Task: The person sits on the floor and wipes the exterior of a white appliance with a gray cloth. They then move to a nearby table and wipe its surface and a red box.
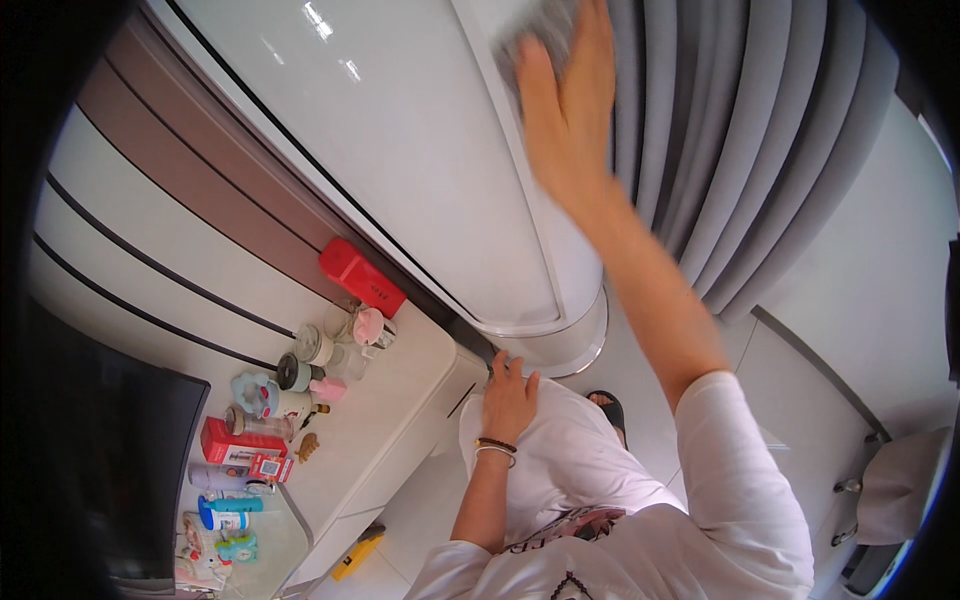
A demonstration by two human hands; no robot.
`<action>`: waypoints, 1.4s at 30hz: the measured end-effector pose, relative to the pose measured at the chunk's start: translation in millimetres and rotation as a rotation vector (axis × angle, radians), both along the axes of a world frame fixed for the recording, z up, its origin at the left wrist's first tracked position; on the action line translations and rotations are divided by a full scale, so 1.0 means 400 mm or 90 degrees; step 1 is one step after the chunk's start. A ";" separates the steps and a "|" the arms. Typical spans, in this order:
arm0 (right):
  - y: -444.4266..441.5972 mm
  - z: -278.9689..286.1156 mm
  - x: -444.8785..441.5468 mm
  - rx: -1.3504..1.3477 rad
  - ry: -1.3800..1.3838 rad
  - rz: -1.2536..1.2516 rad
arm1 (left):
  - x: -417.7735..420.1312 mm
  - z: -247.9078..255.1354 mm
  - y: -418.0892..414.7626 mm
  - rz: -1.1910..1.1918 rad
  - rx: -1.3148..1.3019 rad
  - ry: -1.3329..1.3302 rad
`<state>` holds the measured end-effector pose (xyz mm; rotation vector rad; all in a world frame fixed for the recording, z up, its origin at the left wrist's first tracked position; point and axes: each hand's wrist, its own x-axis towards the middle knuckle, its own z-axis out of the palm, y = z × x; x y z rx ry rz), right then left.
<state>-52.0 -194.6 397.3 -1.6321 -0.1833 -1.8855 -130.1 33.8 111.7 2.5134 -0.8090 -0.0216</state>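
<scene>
My right hand point(566, 127) is stretched up to the rounded edge of a tall, glossy white cabinet-like unit point(420, 165). Under its fingers lies a blurred greyish cloth point(551, 30), pressed to the white surface. My left hand point(510, 401) hangs low near the corner of a white drawer cabinet point(442, 360), its fingers spread and holding nothing. A dark bead bracelet point(496, 444) and a light bangle circle that wrist.
Grey curtains point(720, 150) hang right of the white unit. Cups, bottles, a red box point(364, 277) and a black screen point(112, 450) stand on the cabinet top at left. A yellow object point(358, 555) lies below. A stool-like seat point(900, 487) is at lower right.
</scene>
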 end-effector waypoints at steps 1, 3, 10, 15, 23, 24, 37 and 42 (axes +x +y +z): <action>-0.003 0.091 -0.060 -0.050 0.186 0.055 | 0.002 -0.003 0.005 0.005 0.001 0.005; 0.018 0.165 -0.022 -0.061 0.048 -0.219 | 0.005 -0.008 0.001 0.004 0.006 -0.001; 0.037 -0.049 -0.006 -0.114 0.046 -0.171 | -0.001 -0.003 0.009 -0.002 0.017 -0.029; 0.048 -0.258 -0.019 -0.082 0.107 -0.144 | -0.005 0.006 0.011 -0.001 0.016 -0.015; 0.061 -0.364 -0.025 -0.045 0.112 -0.111 | -0.001 0.005 0.018 0.000 0.037 -0.021; 0.061 -0.363 -0.026 -0.044 0.114 -0.111 | -0.001 0.003 0.016 0.001 0.038 -0.021; 0.044 -0.499 -0.028 0.059 0.101 -0.017 | 0.007 -0.024 0.013 -0.009 0.021 -0.066; -0.017 -0.462 -0.003 0.271 0.138 0.136 | 0.004 -0.007 0.014 0.003 0.038 -0.035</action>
